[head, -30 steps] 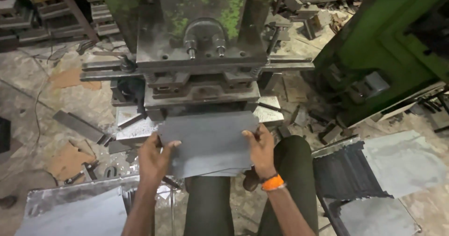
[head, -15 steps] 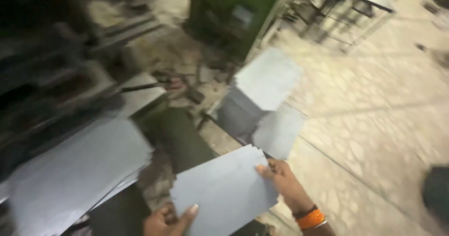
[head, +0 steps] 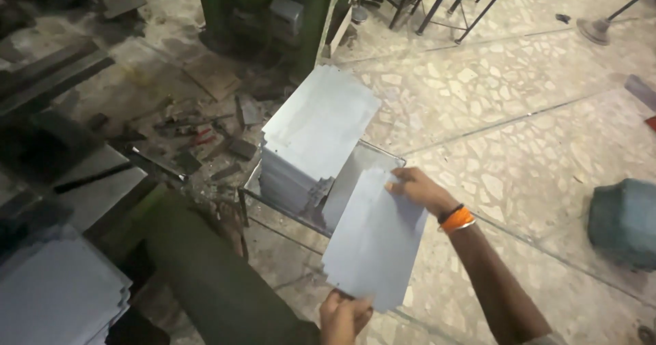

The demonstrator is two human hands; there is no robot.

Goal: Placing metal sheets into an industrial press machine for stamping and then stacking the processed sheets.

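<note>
Both hands grip one grey sheet [head: 372, 239], left hand [head: 344, 315] at its 6 o'clock edge, right hand [head: 418, 189] at 1 o'clock, beside the stack [head: 316, 130], open floor [head: 533, 126] toward 3 o'clock.

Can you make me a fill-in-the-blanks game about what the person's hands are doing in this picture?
1. Both hands hold one flat grey metal ____.
2. The right hand grips its far edge; the left hand grips its ____ edge.
3. The wristband is ____.
4. Beyond it lies a ____ of similar sheets.

Answers: sheet; near; orange; stack
</note>
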